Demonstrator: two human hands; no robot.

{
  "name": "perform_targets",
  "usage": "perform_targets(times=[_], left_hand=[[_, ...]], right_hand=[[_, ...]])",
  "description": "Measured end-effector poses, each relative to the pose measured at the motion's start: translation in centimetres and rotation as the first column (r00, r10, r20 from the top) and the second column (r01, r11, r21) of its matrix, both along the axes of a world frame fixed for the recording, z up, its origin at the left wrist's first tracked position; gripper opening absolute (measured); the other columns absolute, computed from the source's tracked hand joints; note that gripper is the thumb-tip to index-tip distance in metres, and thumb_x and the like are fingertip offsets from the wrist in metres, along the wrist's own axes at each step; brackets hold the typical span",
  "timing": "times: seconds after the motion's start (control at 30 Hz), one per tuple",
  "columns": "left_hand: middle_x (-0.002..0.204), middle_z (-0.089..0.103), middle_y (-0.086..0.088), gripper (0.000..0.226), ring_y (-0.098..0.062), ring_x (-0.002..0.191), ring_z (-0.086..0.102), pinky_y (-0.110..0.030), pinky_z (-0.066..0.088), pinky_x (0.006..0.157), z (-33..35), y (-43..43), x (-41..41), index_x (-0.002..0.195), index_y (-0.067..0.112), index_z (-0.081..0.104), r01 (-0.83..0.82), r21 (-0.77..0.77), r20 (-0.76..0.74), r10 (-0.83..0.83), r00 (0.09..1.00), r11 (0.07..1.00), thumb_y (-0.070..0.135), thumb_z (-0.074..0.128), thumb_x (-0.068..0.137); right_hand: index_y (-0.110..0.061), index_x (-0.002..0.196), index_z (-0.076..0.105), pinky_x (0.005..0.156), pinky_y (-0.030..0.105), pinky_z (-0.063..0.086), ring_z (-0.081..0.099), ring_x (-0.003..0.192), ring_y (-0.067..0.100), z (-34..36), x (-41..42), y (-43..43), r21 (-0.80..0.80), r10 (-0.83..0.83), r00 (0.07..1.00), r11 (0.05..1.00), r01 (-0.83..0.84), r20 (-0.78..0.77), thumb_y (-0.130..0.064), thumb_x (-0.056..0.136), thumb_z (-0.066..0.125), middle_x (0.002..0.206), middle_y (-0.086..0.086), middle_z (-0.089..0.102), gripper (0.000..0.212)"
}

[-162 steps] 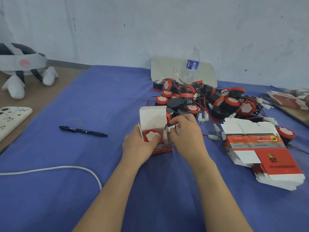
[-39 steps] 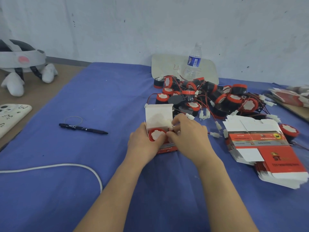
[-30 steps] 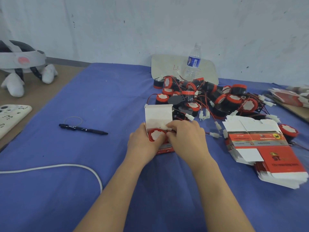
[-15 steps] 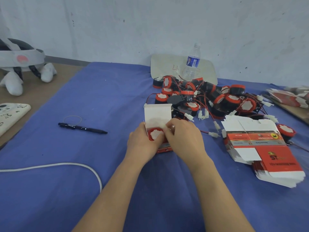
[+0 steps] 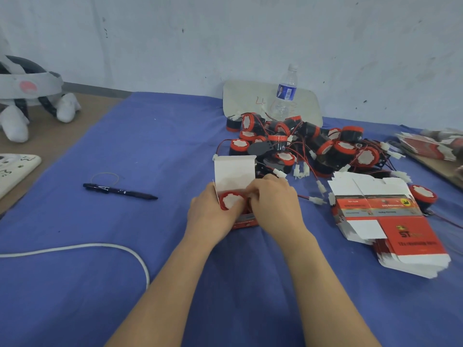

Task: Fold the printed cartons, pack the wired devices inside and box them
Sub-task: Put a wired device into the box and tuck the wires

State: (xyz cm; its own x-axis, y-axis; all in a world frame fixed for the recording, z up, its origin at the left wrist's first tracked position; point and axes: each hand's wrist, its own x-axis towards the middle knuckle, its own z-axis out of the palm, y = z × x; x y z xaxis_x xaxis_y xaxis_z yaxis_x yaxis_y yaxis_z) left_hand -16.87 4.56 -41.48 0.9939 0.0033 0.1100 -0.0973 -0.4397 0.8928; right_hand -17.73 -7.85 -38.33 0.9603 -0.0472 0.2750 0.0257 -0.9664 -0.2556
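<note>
Carton (image 5: 235, 171) open, flap upright beyond the fingertips; one red-rimmed device (image 5: 230, 201) inside, between both hands' fingers. Left hand (image 5: 210, 211) grips carton wall. Right hand (image 5: 275, 204) fingers curled at mouth; hold indeterminate.

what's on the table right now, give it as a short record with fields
carton: upright on the blue cloth, top flap open
device in carton: red-rimmed, white face up
left hand: grips the carton's side
right hand: fingers curled at the carton's mouth, hold hidden
loose devices: tangled pile behind the carton
flat cartons: stack to the right
pen: left of the carton
</note>
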Motion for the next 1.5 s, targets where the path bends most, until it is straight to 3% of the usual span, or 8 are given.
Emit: perform_targets(times=[0.23,0.43,0.73,1.1,1.27,1.33,1.4,1.5], left_hand=[[0.104,0.064,0.009,0.03,-0.017,0.102,0.059,-0.042,0.053,0.086,-0.1,0.0,0.1,0.106,0.026,0.054,0.004,0.006,-0.008,-0.004,1.0,1.0,0.043,0.064,0.083],[0.097,0.062,0.013,0.024,-0.016,0.099,0.059,-0.041,0.053,0.083,-0.2,0.1,0.2,0.098,0.031,0.051,-0.002,0.008,-0.009,0.002,1.0,1.0,0.043,0.065,0.082],[0.1,0.063,0.012,0.024,-0.017,0.101,0.059,-0.042,0.052,0.086,0.0,0.1,0.0,0.099,0.03,0.052,0.002,-0.008,-0.007,-0.002,1.0,1.0,0.041,0.065,0.082],[0.106,0.06,0.0,0.035,-0.021,0.104,0.055,-0.043,0.05,0.086,-0.3,-0.1,0.2,0.105,0.019,0.057,-0.025,0.035,0.034,0.024,0.999,0.999,0.042,0.066,0.08],[0.107,0.05,-0.002,0.038,-0.019,0.104,0.044,-0.033,0.043,0.08,-0.5,-0.3,0.3,0.103,0.017,0.053,-0.124,0.104,0.089,0.115,0.989,0.987,0.043,0.067,0.079],[0.111,0.05,-0.002,0.039,-0.018,0.106,0.043,-0.031,0.041,0.079,-0.6,-0.3,0.4,0.108,0.018,0.054,-0.117,0.101,0.121,0.104,0.987,0.988,0.041,0.067,0.08],[0.115,0.049,0.0,0.045,-0.015,0.106,0.041,-0.03,0.042,0.081,-0.7,-0.2,0.6,0.117,0.019,0.05,-0.111,0.08,0.164,0.097,0.982,0.991,0.037,0.069,0.08],[0.109,0.035,0.006,0.051,-0.009,0.096,0.038,-0.02,0.033,0.073,-0.7,-0.4,0.2,0.107,0.022,0.035,-0.184,-0.012,0.268,0.181,0.946,0.983,0.028,0.075,0.076]], right_hand=[[-0.027,0.092,0.072,0.085,0.039,0.044,0.055,0.094,0.021,0.7,-0.4,-1.5,0.205,0.128,0.985,0.973,-0.102,-0.119,-0.036,0.094,0.051,0.089,-0.007,0.069,0.024],[-0.025,0.102,0.069,0.096,0.044,0.041,0.052,0.109,0.026,0.4,-0.4,-1.1,0.239,0.099,0.986,0.969,-0.064,-0.136,-0.017,0.09,0.054,0.103,-0.006,0.069,0.021],[-0.021,0.095,0.073,0.078,0.032,0.029,0.025,0.091,0.02,0.6,-0.4,-1.0,0.082,-0.069,0.992,0.994,0.078,-0.104,-0.023,0.092,0.056,0.117,0.003,0.048,0.018],[-0.009,0.088,0.06,0.091,0.042,0.036,0.039,0.109,0.032,0.8,-0.6,-0.6,-0.091,-0.132,0.969,0.989,0.115,-0.207,-0.03,0.093,0.05,0.113,0.008,0.041,0.024],[-0.016,0.07,0.063,0.078,0.032,0.042,0.048,0.101,0.027,0.2,-0.1,-1.7,0.232,-0.003,0.993,0.972,0.03,-0.116,-0.024,0.091,0.055,0.104,0.009,0.053,0.024],[-0.021,0.106,0.067,0.082,0.023,0.036,0.046,0.107,0.021,0.1,0.1,-2.4,0.368,-0.022,0.998,0.929,0.04,-0.051,-0.019,0.088,0.06,0.123,0.007,0.053,0.019],[-0.018,0.135,0.046,0.077,0.015,0.032,0.049,0.107,0.017,-0.4,0.3,-2.8,0.478,-0.039,0.997,0.876,0.063,-0.06,-0.021,0.086,0.066,0.127,0.004,0.051,0.054],[-0.012,0.128,0.042,0.057,0.012,0.037,0.053,0.079,0.012,-0.7,0.4,-2.0,0.566,-0.031,0.999,0.825,0.011,0.026,-0.016,0.085,0.068,0.093,-0.006,0.055,0.05]])
